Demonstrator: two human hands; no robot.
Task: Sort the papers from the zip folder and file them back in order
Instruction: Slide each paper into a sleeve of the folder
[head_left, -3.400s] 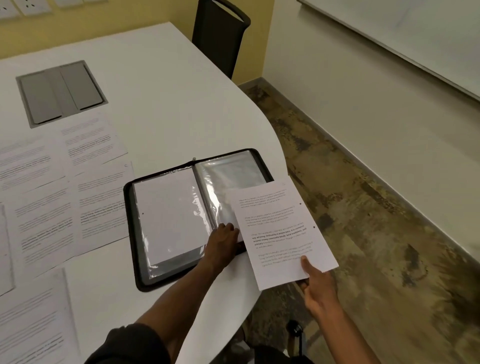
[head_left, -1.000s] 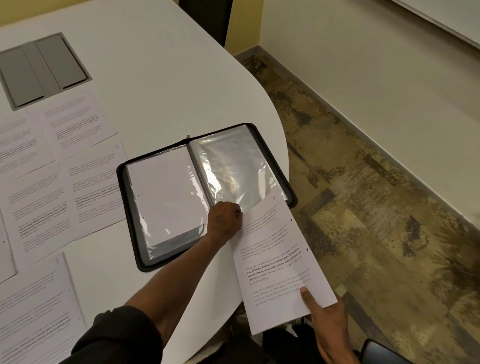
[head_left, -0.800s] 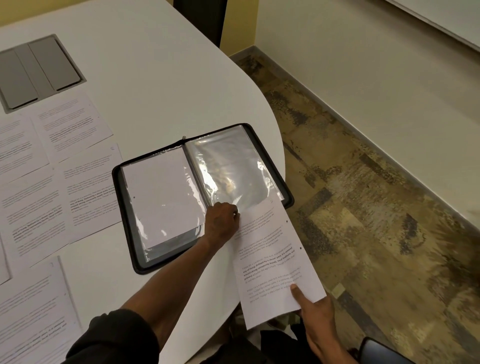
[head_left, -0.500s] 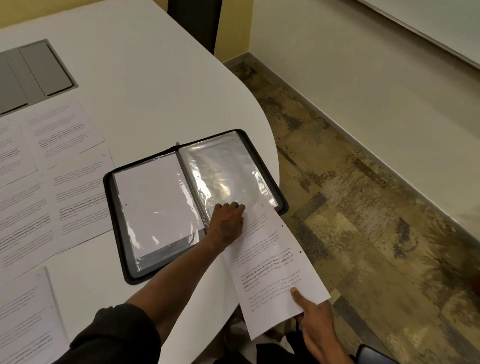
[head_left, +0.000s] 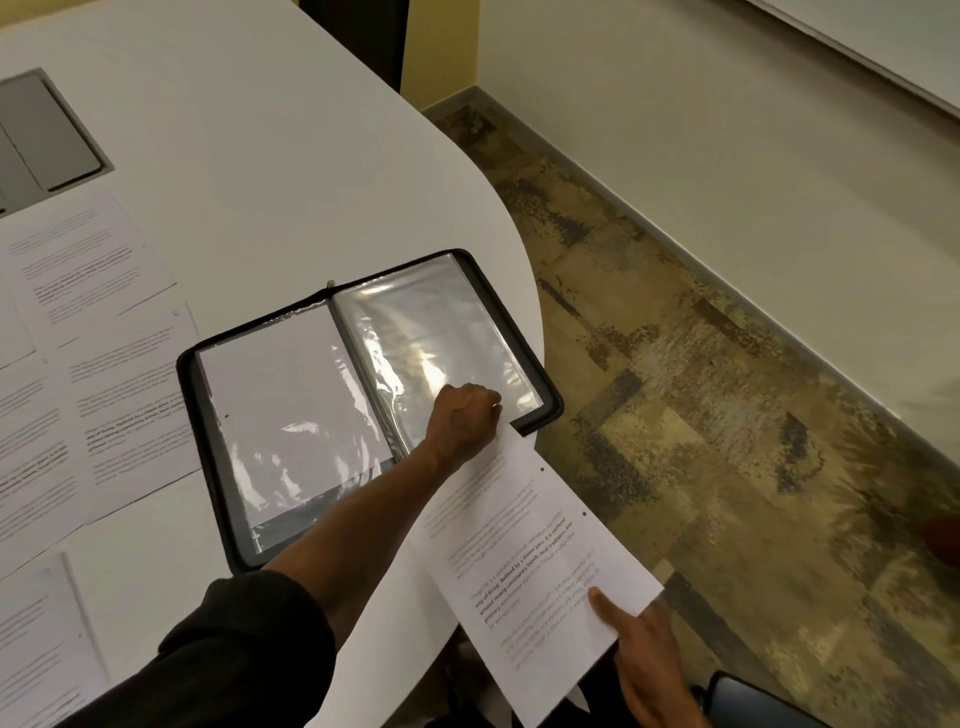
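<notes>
Left hand (head_left: 464, 415) pinched clear sleeve (head_left: 441, 343) mouth | right hand (head_left: 641, 654) gripped printed sheet (head_left: 530, 551) | step: sleeving | next: slide straight in

- On my feed, the rectangular fabric zip folder (head_left: 540, 421) has a black border, lying open just past centre toward 10 o'clock.
- Its left clear plastic sleeve (head_left: 291, 410) shows a plain white sheet; the right sleeve (head_left: 441, 332) reads silvery grey with glare streaks.
- The printed paper sheet (head_left: 535, 561) at 5 o'clock is white with grey text lines, some bold black, and two dark punch dots.
- The loose printed papers (head_left: 88, 322) at 9 o'clock are white with black text bands.
- The round-edged table (head_left: 249, 156) is plain white, with a grey metal hatch (head_left: 36, 145) at 10 o'clock.
- I see mottled brown, tan and black floor (head_left: 727, 415) at 3 o'clock, and a cream wall (head_left: 727, 130) at 1 o'clock.
- The sleeve (head_left: 228, 654) at 7 o'clock is black.
</notes>
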